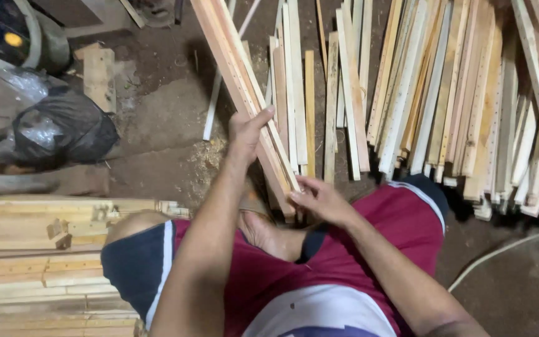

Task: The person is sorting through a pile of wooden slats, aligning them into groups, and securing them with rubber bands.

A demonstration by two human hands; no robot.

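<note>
Held slats: centre, between left hand and right hand. Loose slat pile: on floor, 1–3 o'clock. Stacked boards: 8 o'clock. Bags: 10 o'clock. Hose: 4 o'clock.

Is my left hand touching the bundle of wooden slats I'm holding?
Touching. The head view shows the left hand wrapped around the slat bundle, thumb lying along its face, no gap.
</note>
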